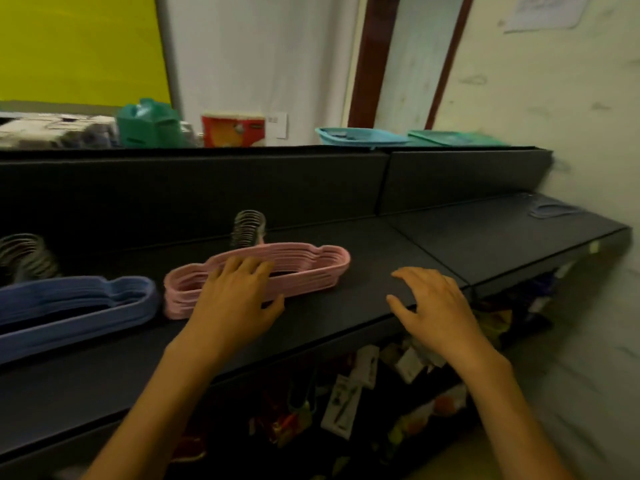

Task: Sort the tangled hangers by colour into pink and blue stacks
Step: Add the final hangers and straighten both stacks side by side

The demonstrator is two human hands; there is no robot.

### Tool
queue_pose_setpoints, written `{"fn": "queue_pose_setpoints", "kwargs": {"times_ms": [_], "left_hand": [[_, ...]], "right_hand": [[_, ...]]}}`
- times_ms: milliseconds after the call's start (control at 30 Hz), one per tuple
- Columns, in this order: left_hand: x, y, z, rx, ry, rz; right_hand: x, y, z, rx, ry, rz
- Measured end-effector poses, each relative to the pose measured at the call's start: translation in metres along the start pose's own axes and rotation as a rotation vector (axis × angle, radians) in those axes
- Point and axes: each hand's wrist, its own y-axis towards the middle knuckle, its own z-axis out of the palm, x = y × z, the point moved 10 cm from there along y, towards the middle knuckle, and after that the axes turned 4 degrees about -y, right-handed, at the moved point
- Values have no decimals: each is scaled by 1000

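Dim indoor light, scene soft overall. Black shelf [363, 271] swallows detail, faint sheen along front edge. Yellow panel [79, 46] top left brightest patch, almost glowing. Motion blur smears bags [149, 124] behind shelf. Wide-angle bend bows shelf lines, stretches forearms at bottom. Goods under shelf [346, 393] murky, unfocused.

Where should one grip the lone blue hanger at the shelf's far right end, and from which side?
Judging by its pose, the lone blue hanger lies flat on the black shelf. Pinch its near bar from above; the right hand is nearer. Its hook is too blurred to judge.
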Motion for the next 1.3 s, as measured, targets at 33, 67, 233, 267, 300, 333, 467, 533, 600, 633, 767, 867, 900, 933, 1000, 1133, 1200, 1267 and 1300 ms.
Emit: {"fn": "queue_pose_setpoints", "kwargs": {"times_ms": [33,67,233,267,300,333,467,533,600,633,767,867,900,933,1000,1133,1200,1267,1300], "left_hand": [[-22,9,9,4,-14,24],[-44,19,17,12,-29,50],[-153,66,55,13,-44,176],[-174,75,63,21,-44,201],[-196,84,71,33,-51,227],[-217,93,79,50,-64,253],[-294,130,110,88,-103,354],[-328,150,127,91,-113,389],[-360,172,144,89,-117,416],[-376,184,152,89,-116,426],[-436,242,181,85,-133,436],[-477,292,197,79,-146,417],[-490,308,201,72,-145,414],[-503,324,206,72,-150,413],[-525,350,216,80,-155,404],[-557,394,236,116,-113,383],[-570,417,243,113,-86,355],[-582,439,249,114,-74,326],[-588,448,253,111,-63,314]], "right_hand": [[-24,-5,-1,5,-20,10],[-48,-11,-2,8,-37,26],[-167,-36,-9,15,-82,151],[-188,-40,-10,17,-95,172],[-209,-45,-10,23,-99,197],[-230,-50,-10,31,-96,227],[-311,-65,-8,18,-84,334],[-351,-70,-6,13,-85,381],[-389,-69,-3,2,-92,412],[-408,-67,-1,-1,-100,422],[-490,-42,9,41,-119,445],[-552,-10,6,37,-147,442],[-572,2,7,39,-152,441],[-589,13,10,42,-145,435],[-620,33,17,45,-118,418],[-676,68,33,57,-96,387],[-708,87,40,37,-60,383],[-737,109,50,31,-51,359],[-751,120,56,42,-49,346]]}}
